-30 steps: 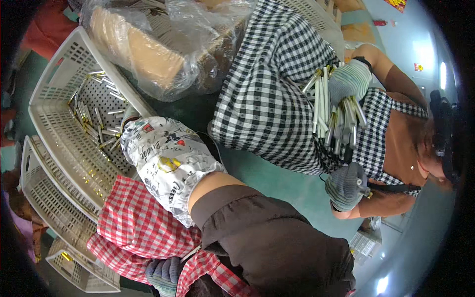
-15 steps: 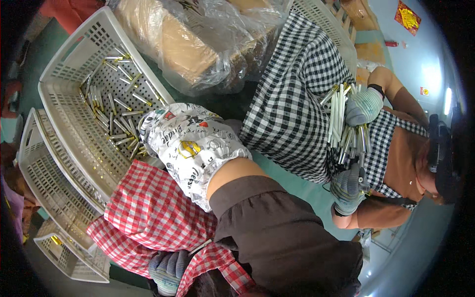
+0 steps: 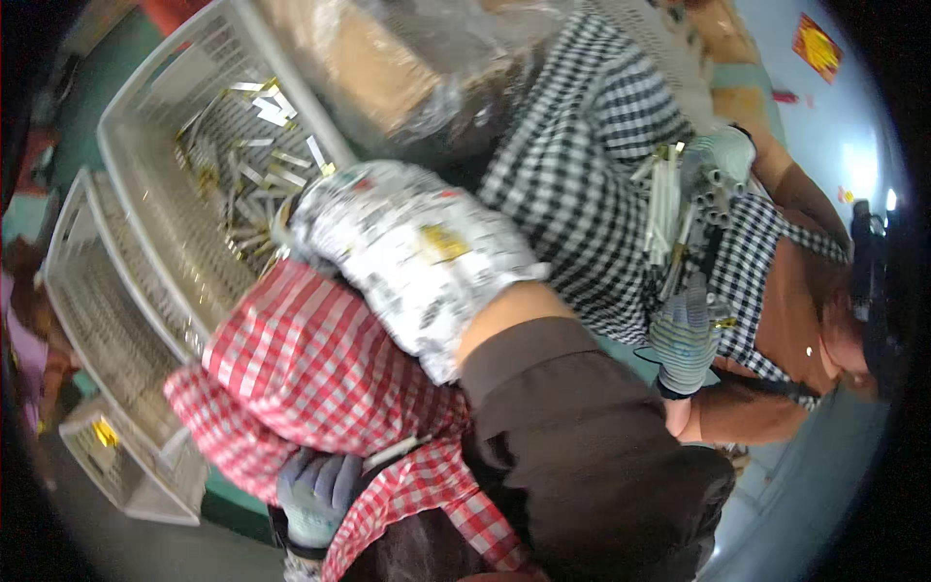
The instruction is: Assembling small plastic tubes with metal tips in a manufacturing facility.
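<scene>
My right arm reaches into a pale plastic crate [image 3: 145, 121]. Little shows of my right hand [image 3: 282, 231] in its glove beyond the patterned white sleeve cover [image 3: 388, 252]; its fingers are hidden. It is beside a scatter of slim silver tubes [image 3: 254, 179] with yellow parts, lying on the crate floor. Close to my body, my gloved left hand [image 3: 322, 490] has its fingers curled over a red-and-white checked apron [image 3: 301, 364], which bulges up against the crate's near side.
A co-worker in a black-and-white checked apron [image 3: 572, 184] stands at the right, gloved hands around a bundle of silver and white tubes [image 3: 669, 209]. More crates [image 3: 126, 330] stand at the left. A cardboard box [image 3: 388, 78] in clear plastic lies at the back.
The view has shifted and blurred. My right forearm lies further right, its hand still over the tubes. My left hand sits slightly higher. The co-worker's hands and tube bundle have shifted.
</scene>
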{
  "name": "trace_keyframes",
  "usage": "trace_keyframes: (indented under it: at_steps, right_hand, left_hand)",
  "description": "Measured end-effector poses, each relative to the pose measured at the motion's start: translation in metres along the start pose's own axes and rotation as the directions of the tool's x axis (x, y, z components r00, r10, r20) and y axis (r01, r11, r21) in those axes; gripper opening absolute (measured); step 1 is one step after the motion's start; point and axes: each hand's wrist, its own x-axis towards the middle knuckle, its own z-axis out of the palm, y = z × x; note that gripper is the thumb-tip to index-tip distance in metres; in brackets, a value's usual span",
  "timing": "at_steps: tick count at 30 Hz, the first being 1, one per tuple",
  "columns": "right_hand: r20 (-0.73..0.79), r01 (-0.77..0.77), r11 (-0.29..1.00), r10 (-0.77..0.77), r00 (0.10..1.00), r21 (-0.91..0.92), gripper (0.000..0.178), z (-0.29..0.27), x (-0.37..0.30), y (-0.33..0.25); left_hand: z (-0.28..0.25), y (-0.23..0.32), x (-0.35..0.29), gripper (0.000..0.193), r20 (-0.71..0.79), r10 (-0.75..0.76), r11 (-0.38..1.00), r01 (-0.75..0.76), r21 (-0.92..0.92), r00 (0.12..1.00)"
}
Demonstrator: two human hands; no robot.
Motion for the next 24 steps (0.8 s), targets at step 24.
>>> trace_keyframes:
  at_steps: [24]
  right_hand:
    - [0.583,-0.295,0.819,-0.058,0.811,0.492,0.043,-0.319,0.032,-0.252]
  left_hand:
    - [0.027,0.031,0.025,0.055,0.153,0.206,0.978,-0.208,-0.005,0.966]
